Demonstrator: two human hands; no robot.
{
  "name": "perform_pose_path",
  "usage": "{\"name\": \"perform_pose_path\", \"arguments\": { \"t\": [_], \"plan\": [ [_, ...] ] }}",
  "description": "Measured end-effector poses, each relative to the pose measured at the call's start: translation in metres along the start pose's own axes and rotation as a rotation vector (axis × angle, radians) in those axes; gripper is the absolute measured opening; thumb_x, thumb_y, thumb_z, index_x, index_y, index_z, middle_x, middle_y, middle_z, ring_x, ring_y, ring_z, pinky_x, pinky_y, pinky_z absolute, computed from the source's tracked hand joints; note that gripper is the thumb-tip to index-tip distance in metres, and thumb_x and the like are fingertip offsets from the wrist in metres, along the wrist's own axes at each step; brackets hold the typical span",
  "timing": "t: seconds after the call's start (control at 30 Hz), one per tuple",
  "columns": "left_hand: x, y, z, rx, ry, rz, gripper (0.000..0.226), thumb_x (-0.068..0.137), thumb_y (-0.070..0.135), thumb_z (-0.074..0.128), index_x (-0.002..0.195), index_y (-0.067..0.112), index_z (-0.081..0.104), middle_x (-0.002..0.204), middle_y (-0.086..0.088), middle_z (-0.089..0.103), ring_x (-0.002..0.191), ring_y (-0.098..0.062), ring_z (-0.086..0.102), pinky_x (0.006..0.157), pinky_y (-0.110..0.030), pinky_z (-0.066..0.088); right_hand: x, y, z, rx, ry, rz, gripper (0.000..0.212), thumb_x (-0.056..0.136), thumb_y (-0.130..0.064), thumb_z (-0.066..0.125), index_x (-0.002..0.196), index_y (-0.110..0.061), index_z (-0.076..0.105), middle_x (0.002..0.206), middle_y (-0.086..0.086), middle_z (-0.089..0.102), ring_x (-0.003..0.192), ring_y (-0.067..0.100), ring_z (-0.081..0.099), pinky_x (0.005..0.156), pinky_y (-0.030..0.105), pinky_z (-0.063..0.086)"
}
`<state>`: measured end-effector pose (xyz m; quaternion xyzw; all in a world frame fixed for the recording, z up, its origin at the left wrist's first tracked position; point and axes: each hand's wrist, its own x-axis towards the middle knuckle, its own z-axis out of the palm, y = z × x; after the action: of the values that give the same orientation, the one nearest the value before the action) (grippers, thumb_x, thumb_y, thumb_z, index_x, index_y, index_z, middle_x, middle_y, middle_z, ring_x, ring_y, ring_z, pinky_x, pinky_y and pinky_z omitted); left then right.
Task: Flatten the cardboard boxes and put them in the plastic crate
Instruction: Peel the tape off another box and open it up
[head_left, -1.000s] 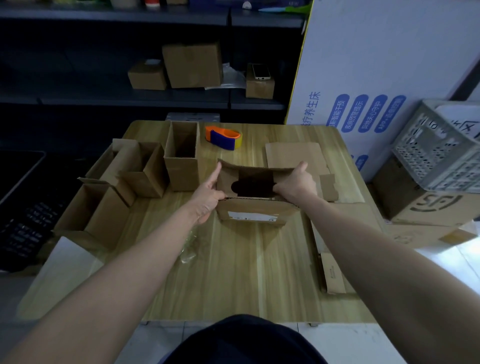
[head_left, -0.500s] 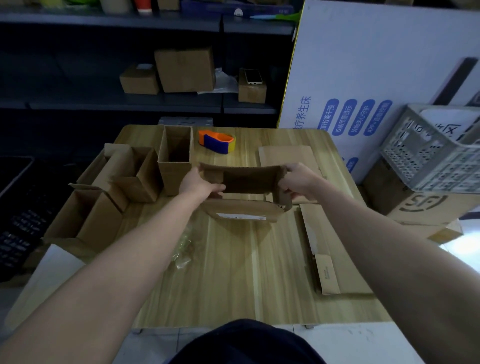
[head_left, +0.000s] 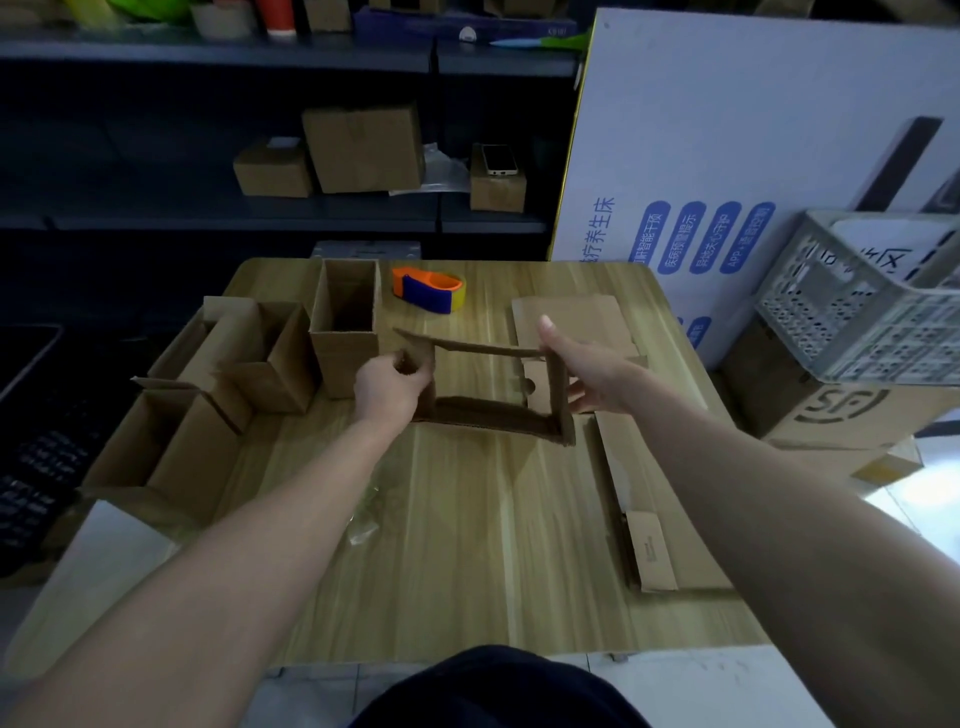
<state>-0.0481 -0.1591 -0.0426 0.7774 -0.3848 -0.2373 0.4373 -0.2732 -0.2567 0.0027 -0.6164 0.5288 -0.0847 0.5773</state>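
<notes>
- The left hand (head_left: 390, 387) has its fingers (head_left: 408, 364) curled tight on the left wall of an open-ended brown cardboard box sleeve (head_left: 493, 423), at the frame's centre.
- The right hand (head_left: 584, 371) clasps the right wall, thumb on the top edge.
- The sleeve is held just above the pale wooden worktop (head_left: 467, 545), see-through end to end.
- It looks light and thin — likely to fold at its creases, so opposite corners seem the best hold.
- More brown open boxes (head_left: 260, 364) wait at left; flattened brown cardboard sheets (head_left: 644, 493) lie at right.
- The grey perforated plastic crate (head_left: 878, 296) sits at the right edge — well apart.
</notes>
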Motion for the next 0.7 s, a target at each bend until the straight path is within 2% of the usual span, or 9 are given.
{"name": "perform_pose_path", "arguments": {
  "t": [0.07,0.13,0.27,0.37,0.4,0.5,0.57,0.63,0.7],
  "plan": [
    [0.001,0.004,0.000,-0.143,0.021,-0.001,0.014,0.092,0.024,0.056,0.096,0.016,0.067,0.084,0.009,0.064,0.079,-0.006,0.061,0.067,-0.018,0.048,-0.002,0.001,0.001,-0.037,-0.009,0.013,0.089,0.072,-0.083,0.040,0.129,-0.016,0.050,0.128,0.013,0.054,0.107,0.034,0.056,0.093,0.049,0.049],
    [0.004,0.010,0.002,-0.278,0.061,-0.030,0.021,0.095,0.021,0.051,0.079,0.021,0.063,0.078,0.005,0.063,0.074,-0.009,0.060,0.065,-0.021,0.048,-0.006,0.000,0.007,-0.015,-0.062,0.011,0.095,0.070,-0.080,0.045,0.140,-0.016,0.042,0.136,0.016,0.050,0.115,0.037,0.053,0.096,0.051,0.047],
    [-0.001,0.024,0.017,-0.553,-0.020,-0.120,0.019,0.096,0.025,0.050,0.099,0.021,0.068,0.084,0.010,0.069,0.079,-0.004,0.064,0.065,-0.017,0.049,-0.010,-0.012,0.035,-0.078,-0.157,-0.052,0.094,0.065,-0.077,0.052,0.140,-0.021,0.042,0.140,0.007,0.046,0.121,0.027,0.049,0.100,0.049,0.044],
    [-0.004,0.026,0.019,-0.776,-0.101,-0.257,0.020,0.096,0.023,0.051,0.107,0.020,0.067,0.091,0.002,0.073,0.087,-0.015,0.068,0.071,-0.029,0.056,-0.001,-0.016,0.043,-0.157,0.053,-0.163,0.068,0.082,-0.062,0.056,0.133,-0.017,0.049,0.137,0.004,0.049,0.099,0.012,0.056,0.082,0.029,0.049],
    [-0.003,0.026,0.017,-0.826,-0.111,-0.297,0.018,0.096,0.021,0.051,0.103,0.022,0.067,0.089,0.001,0.073,0.086,-0.017,0.068,0.068,-0.032,0.057,0.004,-0.013,0.040,-0.220,0.145,-0.159,0.069,0.085,-0.057,0.058,0.137,-0.014,0.044,0.139,0.007,0.046,0.100,0.015,0.057,0.081,0.030,0.050],
    [0.000,0.023,0.008,-0.887,-0.115,-0.391,0.013,0.093,0.019,0.055,0.095,0.022,0.068,0.083,-0.001,0.075,0.083,-0.020,0.070,0.061,-0.033,0.058,0.012,0.000,0.027,-0.450,0.295,-0.043,0.090,0.079,-0.057,0.065,0.146,-0.012,0.025,0.146,0.014,0.034,0.129,0.033,0.038,0.105,0.046,0.037],
    [0.000,0.018,0.006,-0.901,-0.123,-0.435,0.013,0.092,0.016,0.058,0.100,0.018,0.069,0.089,-0.006,0.074,0.084,-0.024,0.071,0.067,-0.038,0.059,0.013,0.009,0.018,-0.387,0.319,0.037,0.106,0.073,-0.059,0.070,0.149,-0.011,0.014,0.147,0.016,0.030,0.133,0.035,0.033,0.107,0.046,0.033],
    [0.001,0.011,0.007,-0.842,-0.112,-0.470,0.017,0.091,0.019,0.059,0.105,0.016,0.068,0.095,-0.008,0.074,0.085,-0.025,0.071,0.070,-0.041,0.059,0.012,0.019,0.011,-0.282,0.286,0.108,0.108,0.069,-0.055,0.076,0.147,-0.005,0.020,0.141,0.015,0.039,0.126,0.034,0.043,0.099,0.043,0.041],
    [0.001,0.004,0.009,-0.742,-0.056,-0.543,0.029,0.095,0.032,0.054,0.113,0.013,0.065,0.099,-0.008,0.072,0.087,-0.025,0.068,0.071,-0.040,0.058,0.012,0.030,0.004,-0.228,0.243,0.178,0.086,0.071,-0.045,0.079,0.134,0.002,0.044,0.127,0.015,0.054,0.110,0.031,0.055,0.091,0.040,0.047]
  ]
}}
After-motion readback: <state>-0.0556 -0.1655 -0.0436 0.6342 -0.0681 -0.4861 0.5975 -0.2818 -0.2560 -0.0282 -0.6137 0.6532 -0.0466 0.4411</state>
